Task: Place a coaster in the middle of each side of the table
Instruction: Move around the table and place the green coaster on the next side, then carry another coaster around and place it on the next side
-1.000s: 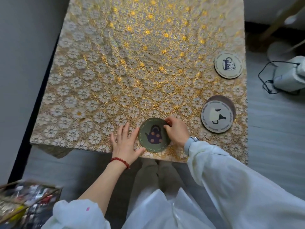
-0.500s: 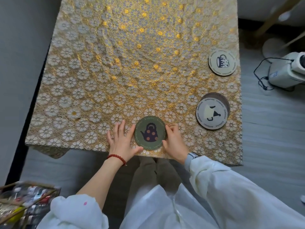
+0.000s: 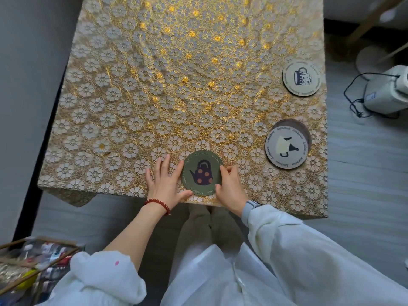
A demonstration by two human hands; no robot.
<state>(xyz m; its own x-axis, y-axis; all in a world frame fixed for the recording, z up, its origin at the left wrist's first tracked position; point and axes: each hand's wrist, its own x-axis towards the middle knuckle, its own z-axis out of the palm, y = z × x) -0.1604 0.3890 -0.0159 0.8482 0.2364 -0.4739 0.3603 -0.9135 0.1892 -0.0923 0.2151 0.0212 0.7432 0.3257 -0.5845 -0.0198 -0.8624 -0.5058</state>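
Note:
A green coaster (image 3: 201, 173) with a dark teapot lies flat near the middle of the table's near edge. My left hand (image 3: 166, 184) rests flat with fingers spread, its thumb touching the coaster's lower left rim. My right hand (image 3: 230, 187) holds the coaster's right rim with its fingertips. A pale coaster (image 3: 286, 147) with a tipped cup lies on top of a dark one (image 3: 305, 131) at the right side. Farther back on the right edge lies a pale coaster (image 3: 301, 77) with a spotted mug. The table (image 3: 154, 85) wears a gold floral cloth.
A grey wall runs along the table's left side. A white device (image 3: 385, 93) with a black cable sits on the floor to the right, with a round lamp base (image 3: 373, 60) behind it. A basket (image 3: 33, 268) of items stands at the lower left.
My right hand slid from the coaster's upper right rim down to its right side. The green coaster turned so its teapot stands more upright. My left hand stayed beside it.

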